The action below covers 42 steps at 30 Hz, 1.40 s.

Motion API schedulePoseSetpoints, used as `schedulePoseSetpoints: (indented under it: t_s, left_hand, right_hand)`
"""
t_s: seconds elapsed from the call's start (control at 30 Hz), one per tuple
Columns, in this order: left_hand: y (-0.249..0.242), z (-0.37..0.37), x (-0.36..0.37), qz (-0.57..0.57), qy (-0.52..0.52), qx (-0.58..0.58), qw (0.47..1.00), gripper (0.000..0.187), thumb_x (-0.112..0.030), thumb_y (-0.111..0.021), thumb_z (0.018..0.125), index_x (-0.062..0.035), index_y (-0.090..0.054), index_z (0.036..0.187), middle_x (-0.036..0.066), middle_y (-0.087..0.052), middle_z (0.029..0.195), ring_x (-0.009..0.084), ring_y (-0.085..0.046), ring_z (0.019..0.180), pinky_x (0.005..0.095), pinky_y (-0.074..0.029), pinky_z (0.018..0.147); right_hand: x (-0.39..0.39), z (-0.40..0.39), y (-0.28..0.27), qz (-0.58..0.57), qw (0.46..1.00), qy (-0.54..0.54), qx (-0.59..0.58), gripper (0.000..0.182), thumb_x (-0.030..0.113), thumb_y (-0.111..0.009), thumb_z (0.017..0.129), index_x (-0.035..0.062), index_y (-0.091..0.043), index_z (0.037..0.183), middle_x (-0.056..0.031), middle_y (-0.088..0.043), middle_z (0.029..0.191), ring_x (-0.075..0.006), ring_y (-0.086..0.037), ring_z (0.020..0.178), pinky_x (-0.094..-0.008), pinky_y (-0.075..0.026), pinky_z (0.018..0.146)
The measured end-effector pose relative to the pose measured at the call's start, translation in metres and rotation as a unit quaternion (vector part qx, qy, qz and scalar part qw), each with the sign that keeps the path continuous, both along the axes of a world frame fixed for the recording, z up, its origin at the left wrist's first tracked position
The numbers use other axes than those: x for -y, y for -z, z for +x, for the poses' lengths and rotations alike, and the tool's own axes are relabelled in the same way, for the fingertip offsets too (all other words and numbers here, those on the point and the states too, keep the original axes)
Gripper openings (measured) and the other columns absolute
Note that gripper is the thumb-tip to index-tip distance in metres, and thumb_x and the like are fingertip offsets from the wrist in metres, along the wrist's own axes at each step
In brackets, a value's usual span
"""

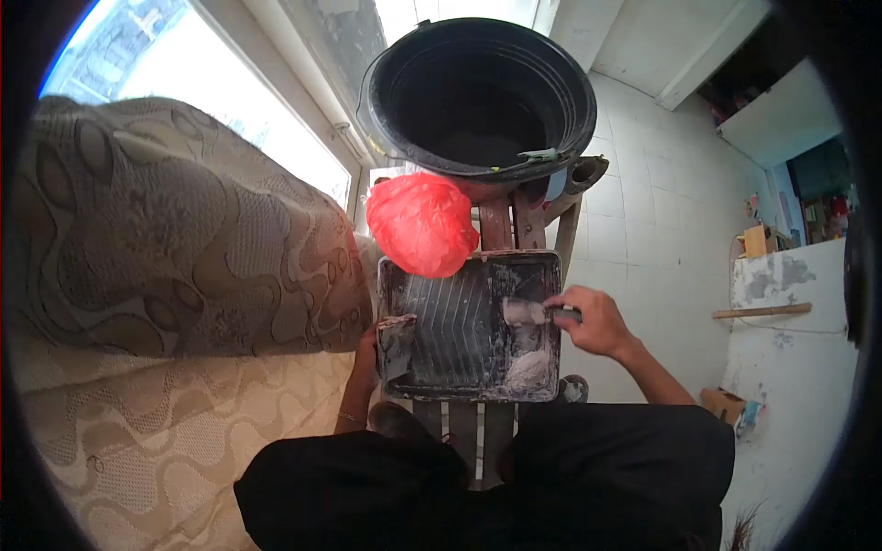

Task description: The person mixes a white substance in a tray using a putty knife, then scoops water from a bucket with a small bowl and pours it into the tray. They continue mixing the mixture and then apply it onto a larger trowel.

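Right hand (595,321) grips a putty knife (525,312) over the tray (459,321); left hand (369,354) clasps a second scraper (397,344) at the tray's left edge.

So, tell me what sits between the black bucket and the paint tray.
In the head view, a red plastic bag lies between the black bucket and the paint tray, overlapping the tray's top-left corner.

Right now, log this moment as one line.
right hand: holds putty knife in tray | left hand: holds scraper at tray edge | bucket, red bag above
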<state>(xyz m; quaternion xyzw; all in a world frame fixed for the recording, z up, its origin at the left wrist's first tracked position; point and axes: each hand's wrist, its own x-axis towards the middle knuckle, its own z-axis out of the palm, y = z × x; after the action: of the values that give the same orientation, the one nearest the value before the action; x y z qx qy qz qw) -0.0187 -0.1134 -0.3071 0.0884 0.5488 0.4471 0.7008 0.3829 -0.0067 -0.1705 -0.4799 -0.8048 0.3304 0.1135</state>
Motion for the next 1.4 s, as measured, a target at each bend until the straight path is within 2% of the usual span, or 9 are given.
schedulePoseSetpoints:
  t_s: [0.17,0.33,0.5,0.67,0.83,1.07,1.13,1.23,1.4]
  left_hand:
    - [-0.013,0.005,-0.008,-0.006,0.0,-0.005,1.0,0.039,-0.016,-0.041,0.095,-0.0024,-0.065,0.123,0.013,-0.07,0.121,0.0256,-0.07,0.103,0.0377,-0.056,0.093]
    - [-0.023,0.013,-0.01,0.036,0.031,-0.026,0.999,0.04,-0.022,-0.04,0.099,-0.0014,-0.065,0.122,0.012,-0.067,0.131,0.0239,-0.062,0.119,0.0363,-0.047,0.105]
    - [-0.024,0.013,-0.01,0.016,0.018,-0.065,0.998,0.04,-0.021,-0.041,0.098,0.0003,-0.065,0.121,0.014,-0.066,0.131,0.0251,-0.061,0.122,0.0363,-0.044,0.108]
    - [-0.015,0.007,-0.005,0.0,0.004,-0.052,0.999,0.042,-0.024,-0.04,0.1,0.0008,-0.064,0.122,0.015,-0.065,0.133,0.0256,-0.061,0.122,0.0371,-0.044,0.109]
    - [-0.03,0.013,-0.011,-0.011,0.017,-0.073,0.997,0.041,-0.025,-0.04,0.101,0.0003,-0.063,0.124,0.014,-0.065,0.133,0.0253,-0.061,0.121,0.037,-0.044,0.109]
    - [-0.024,0.011,-0.009,-0.013,-0.004,-0.051,0.999,0.041,-0.024,-0.04,0.101,-0.0002,-0.063,0.123,0.014,-0.065,0.133,0.0251,-0.06,0.123,0.0361,-0.042,0.11]
    - [-0.028,0.013,-0.009,-0.011,-0.005,-0.051,0.999,0.041,-0.024,-0.04,0.1,-0.0003,-0.063,0.124,0.014,-0.065,0.133,0.0251,-0.06,0.124,0.0362,-0.041,0.111]
    - [-0.019,0.009,-0.006,0.004,0.006,-0.045,0.999,0.041,-0.024,-0.04,0.101,0.0002,-0.063,0.124,0.014,-0.064,0.134,0.0251,-0.059,0.124,0.0363,-0.042,0.111]
    - [-0.028,0.014,-0.009,0.058,0.026,-0.038,0.997,0.041,-0.025,-0.04,0.101,0.0006,-0.063,0.124,0.015,-0.064,0.134,0.0261,-0.059,0.124,0.0374,-0.042,0.111]
  right_hand:
    - [-0.061,-0.044,-0.014,0.118,0.988,0.062,-0.079,0.032,0.008,-0.071,0.081,0.0133,-0.073,0.113,-0.0132,-0.069,0.1,-0.0334,-0.068,0.089,-0.0397,-0.055,0.081]
    - [-0.111,-0.115,0.027,0.134,0.987,-0.072,0.044,0.033,0.016,-0.066,0.088,0.0143,-0.067,0.121,-0.0106,-0.066,0.112,-0.031,-0.069,0.095,-0.0439,-0.057,0.083]
    - [-0.133,-0.16,0.114,0.342,0.921,-0.137,0.124,0.033,0.021,-0.062,0.088,0.0078,-0.064,0.118,-0.0192,-0.053,0.137,-0.0394,-0.051,0.13,-0.0517,-0.052,0.096]
    - [-0.147,-0.15,0.107,0.195,0.965,-0.137,0.108,0.047,0.031,-0.074,0.077,0.0065,-0.064,0.116,-0.0164,-0.056,0.137,-0.0343,-0.05,0.134,-0.0496,-0.05,0.1]
    - [-0.151,-0.141,0.07,0.008,0.995,-0.093,-0.037,0.053,0.041,-0.077,0.074,0.0157,-0.066,0.119,-0.0148,-0.07,0.115,-0.0331,-0.061,0.119,-0.0431,-0.049,0.1]
    - [-0.155,-0.132,0.102,0.108,0.988,-0.039,-0.101,0.051,0.039,-0.078,0.076,0.0203,-0.07,0.123,-0.011,-0.072,0.116,-0.0337,-0.069,0.104,-0.0401,-0.051,0.095]
    - [-0.16,-0.124,0.11,-0.053,0.992,-0.048,-0.105,0.038,0.03,-0.077,0.079,0.0203,-0.075,0.115,-0.011,-0.073,0.112,-0.0302,-0.069,0.102,-0.0401,-0.052,0.093]
    - [-0.15,-0.117,0.08,-0.067,0.993,0.01,-0.101,0.023,0.019,-0.075,0.082,0.0146,-0.079,0.104,-0.0127,-0.074,0.097,-0.0244,-0.071,0.091,-0.0356,-0.053,0.08]
    - [-0.139,-0.083,0.075,-0.012,0.99,0.032,-0.138,0.026,0.02,-0.076,0.081,0.0141,-0.078,0.107,-0.0114,-0.075,0.1,-0.0248,-0.071,0.092,-0.0361,-0.053,0.084]
